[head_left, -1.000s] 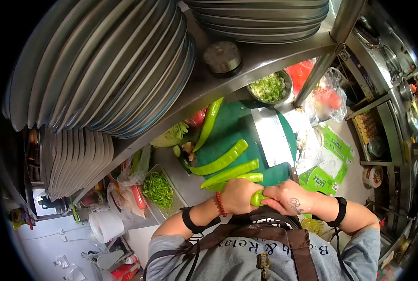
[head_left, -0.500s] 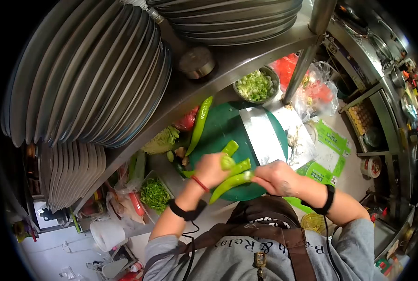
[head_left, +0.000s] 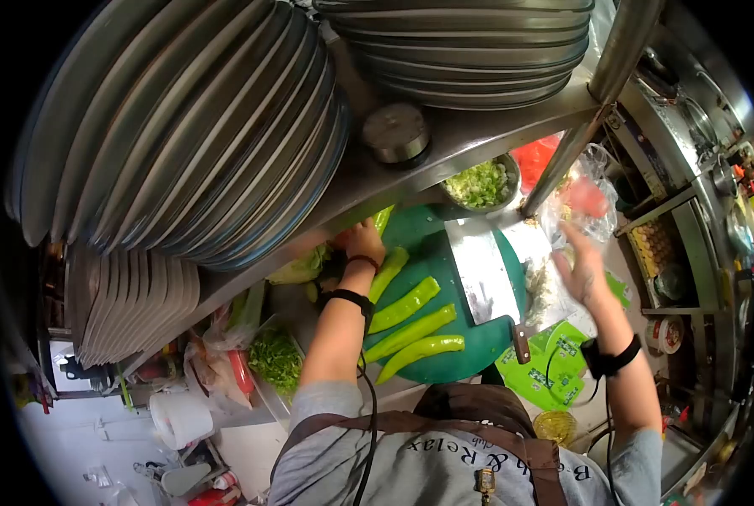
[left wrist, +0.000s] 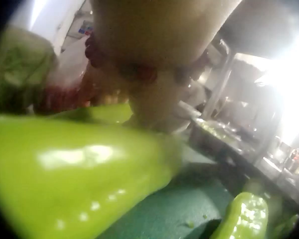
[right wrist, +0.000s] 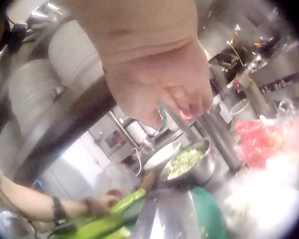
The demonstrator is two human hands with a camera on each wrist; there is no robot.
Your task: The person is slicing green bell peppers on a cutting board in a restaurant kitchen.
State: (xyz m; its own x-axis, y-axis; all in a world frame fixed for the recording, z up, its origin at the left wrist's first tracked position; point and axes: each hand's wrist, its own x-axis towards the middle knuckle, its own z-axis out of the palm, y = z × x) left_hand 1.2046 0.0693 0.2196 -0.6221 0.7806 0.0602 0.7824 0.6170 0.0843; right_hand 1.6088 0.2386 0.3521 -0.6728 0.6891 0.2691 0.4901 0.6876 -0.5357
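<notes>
My left hand (head_left: 363, 243) is at the far left of the round green cutting board (head_left: 470, 364), with a long green pepper (head_left: 383, 220) in its grip. Its fingers are partly hidden; in the right wrist view the pepper (right wrist: 130, 199) sticks out from that hand (right wrist: 107, 201). Several more green peppers (head_left: 416, 331) lie side by side on the board, one large and close in the left wrist view. My right hand (head_left: 581, 268) is raised right of the board, its fingers apart from the thumb. A cleaver (head_left: 483, 278) lies flat on the board, handle toward me.
A metal bowl of chopped scallion (head_left: 480, 184) stands behind the board. Red and clear plastic bags (head_left: 586, 196) lie back right. A metal shelf (head_left: 470, 139) with stacked plates (head_left: 183, 126) overhangs the left. Chopped greens (head_left: 275, 358) sit in a tray at left.
My hands worked together on a pepper near my body, then separated. The left went to the far left pepper, the right swung out past the board. Another pepper now lies in the row.
</notes>
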